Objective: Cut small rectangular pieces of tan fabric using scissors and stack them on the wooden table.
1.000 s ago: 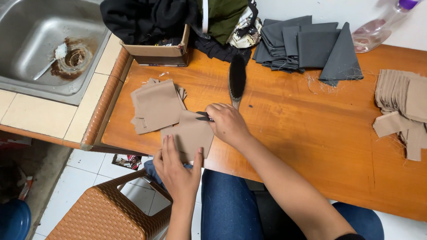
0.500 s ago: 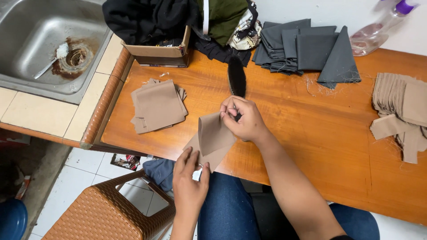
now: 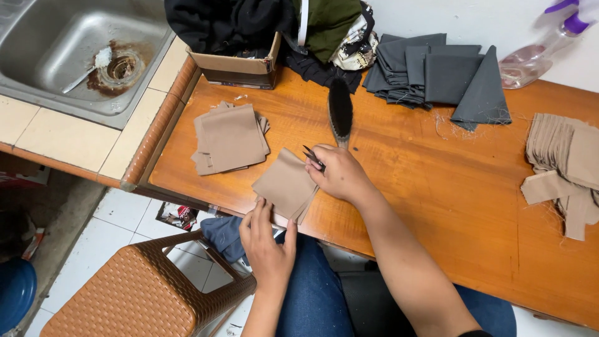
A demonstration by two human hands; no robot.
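A tan fabric piece (image 3: pixel 286 185) lies at the front edge of the orange wooden table (image 3: pixel 437 187). My left hand (image 3: pixel 265 240) touches its lower corner with the fingertips. My right hand (image 3: pixel 337 175) rests on the piece's right edge and grips small dark thread snips (image 3: pixel 312 156), points toward the left. A stack of tan fabric pieces (image 3: pixel 229 137) sits just left of them. A black brush (image 3: pixel 340 111) lies behind my right hand.
Dark grey folded cloths (image 3: pixel 437 75) lie at the back, more tan pieces (image 3: pixel 561 162) at the right, a spray bottle (image 3: pixel 543 50) by the wall. A cardboard box (image 3: pixel 240 65) with clothes, a steel sink (image 3: pixel 75 56) at left, a brown woven stool (image 3: pixel 137 293) below.
The tan piece, lifted and held up half a second ago, now lies flat on the table edge. My right hand has come down with it; my left hand holds its corner.
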